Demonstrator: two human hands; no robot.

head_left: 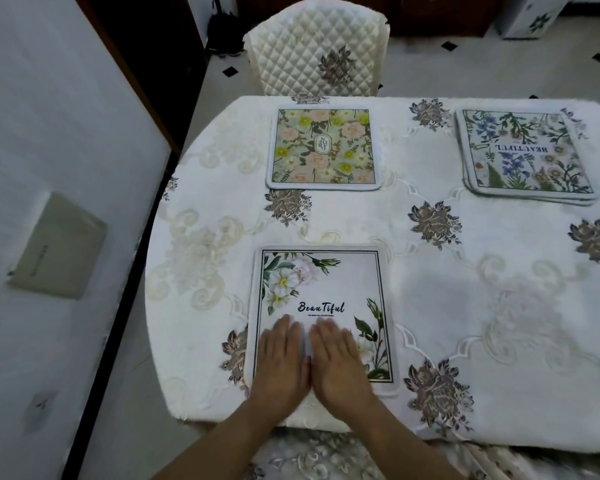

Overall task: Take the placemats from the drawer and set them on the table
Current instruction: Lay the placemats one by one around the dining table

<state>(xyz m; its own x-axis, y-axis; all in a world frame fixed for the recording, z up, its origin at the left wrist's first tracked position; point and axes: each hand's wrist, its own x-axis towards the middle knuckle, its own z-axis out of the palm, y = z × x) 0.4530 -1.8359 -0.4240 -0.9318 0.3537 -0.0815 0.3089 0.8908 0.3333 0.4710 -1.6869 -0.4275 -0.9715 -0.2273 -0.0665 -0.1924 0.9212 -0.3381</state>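
Grip: both palms flat, fingers spread, nothing clasped; left hand (280, 358) and right hand (336, 358) press side by side on the near mat (321, 317).
Near mat: white, flowered, lettered "Beautiful", lying flat at the table's (465, 306) near edge, towards its left end.
Far mat: yellow-and-pink floral mat (324, 148) at the far edge, in front of the quilted chair (316, 46).
Stack: blue-flowered mats (523, 155) near the far right corner (several edges show under the top one, so more than one lies there).
Stage: judged as smoothing a mat just laid; the stack still waits to be shared out.
Risk: the cloth under the mat looks slick, so a push from the palms could slide the mat askew or ruck the cloth.
Risk: the mat sits close to the near edge; dragging the hands back could pull it over.
Drawer: not in view.
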